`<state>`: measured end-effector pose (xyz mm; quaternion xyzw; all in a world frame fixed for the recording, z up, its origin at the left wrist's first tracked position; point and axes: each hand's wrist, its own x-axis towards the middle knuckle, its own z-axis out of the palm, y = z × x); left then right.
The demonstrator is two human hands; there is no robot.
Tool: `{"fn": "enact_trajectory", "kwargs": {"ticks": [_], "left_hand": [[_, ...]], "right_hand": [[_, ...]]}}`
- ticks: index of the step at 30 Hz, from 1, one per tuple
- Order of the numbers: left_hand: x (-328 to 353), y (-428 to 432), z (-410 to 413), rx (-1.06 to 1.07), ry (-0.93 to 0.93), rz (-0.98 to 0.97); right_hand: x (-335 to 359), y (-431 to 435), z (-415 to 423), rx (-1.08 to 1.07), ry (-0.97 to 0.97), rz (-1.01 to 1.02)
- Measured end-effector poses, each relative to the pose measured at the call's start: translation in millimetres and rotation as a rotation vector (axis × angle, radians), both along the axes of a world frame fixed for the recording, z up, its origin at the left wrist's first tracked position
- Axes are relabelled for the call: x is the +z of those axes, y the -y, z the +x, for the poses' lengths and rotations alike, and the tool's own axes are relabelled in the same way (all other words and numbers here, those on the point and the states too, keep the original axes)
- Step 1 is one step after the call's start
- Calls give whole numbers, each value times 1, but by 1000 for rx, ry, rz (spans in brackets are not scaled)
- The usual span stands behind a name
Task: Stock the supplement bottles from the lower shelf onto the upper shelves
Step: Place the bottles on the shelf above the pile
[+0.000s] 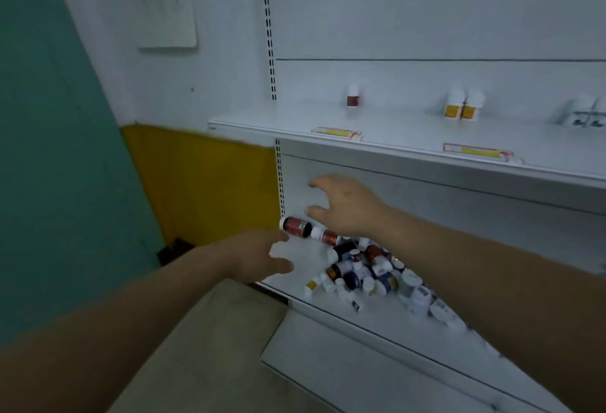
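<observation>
Lower shelf (328, 309): bare left end beside bottle pile (370, 271).

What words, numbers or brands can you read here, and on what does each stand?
No text reads clearly.
Shelf-edge tags: red and yellow, print blurred.
Upright bottles: labels blurred.
Piled bottles: labels too small.
Wall sheet: faint marks, unreadable.

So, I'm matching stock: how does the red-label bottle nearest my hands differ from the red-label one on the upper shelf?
The lower red-label bottle lies on its side; the upper red-label bottle stands upright. The lower one has a similar bottle beside it; the upper one stands alone. Both have white caps.
</observation>
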<state>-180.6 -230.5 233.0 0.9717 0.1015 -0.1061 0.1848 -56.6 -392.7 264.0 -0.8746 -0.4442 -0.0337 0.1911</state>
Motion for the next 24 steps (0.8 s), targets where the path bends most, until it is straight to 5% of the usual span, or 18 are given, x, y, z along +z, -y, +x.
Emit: {"fn": "enact_trajectory", "kwargs": {"ticks": [9,18,24], "left_hand": [[-126,-27,55,41,-176,-165],[-250,-37,151,104,-146,-215],[-330,-37,199,113,-65,-169]], "right_hand": [[-145,29,55,-243,-359,-155],[-294,24,106,-459,-608,-269],[-369,21,111,-583,-536,-211]]}}
